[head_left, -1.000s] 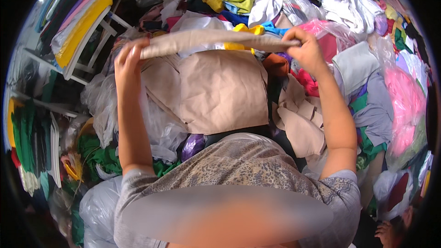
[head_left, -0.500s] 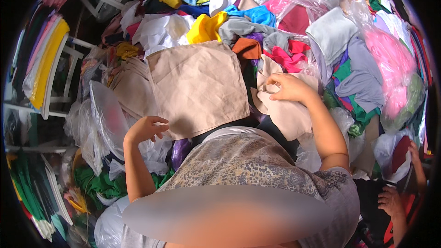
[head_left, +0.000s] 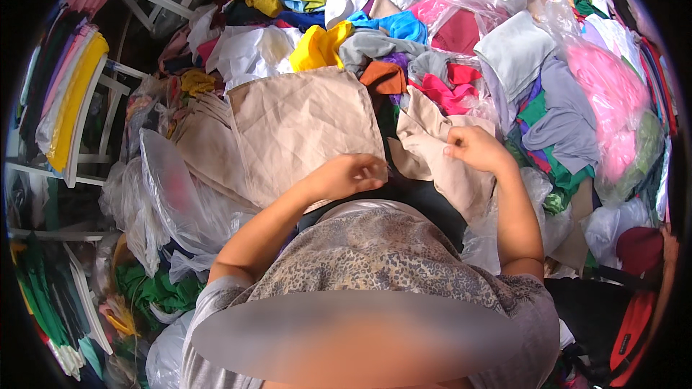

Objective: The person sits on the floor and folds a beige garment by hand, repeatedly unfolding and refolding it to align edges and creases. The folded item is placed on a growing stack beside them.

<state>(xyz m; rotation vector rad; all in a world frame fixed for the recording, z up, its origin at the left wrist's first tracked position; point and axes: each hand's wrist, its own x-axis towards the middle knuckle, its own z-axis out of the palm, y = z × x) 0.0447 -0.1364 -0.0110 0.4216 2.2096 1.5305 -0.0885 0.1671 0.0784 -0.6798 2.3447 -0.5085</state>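
A flat square of beige cloth [head_left: 299, 126] lies spread in front of me, with its lower edge toward my lap. Over its lower right corner hovers my left hand [head_left: 353, 175], its fingers loosely bent and nothing visible in them. To the right, my right hand [head_left: 477, 150] pinches a fold of a crumpled beige cloth [head_left: 440, 148], which drapes down beside my lap. More beige cloths [head_left: 205, 137] are partly covered by the flat square's left side.
A heap of coloured fabrics surrounds me, including a yellow cloth [head_left: 321, 45] and a grey cloth [head_left: 569, 119]. Clear plastic bags [head_left: 169, 176] lie at left, a pink-filled bag [head_left: 609, 83] at right. White racks [head_left: 86, 108] hold folded cloths. Another person's arm [head_left: 667, 266] shows at far right.
My left hand has moved right, from the flat cloth's lower left corner to its lower right. My right hand has shifted slightly right and down, closing on the crumpled cloth, now more bunched.
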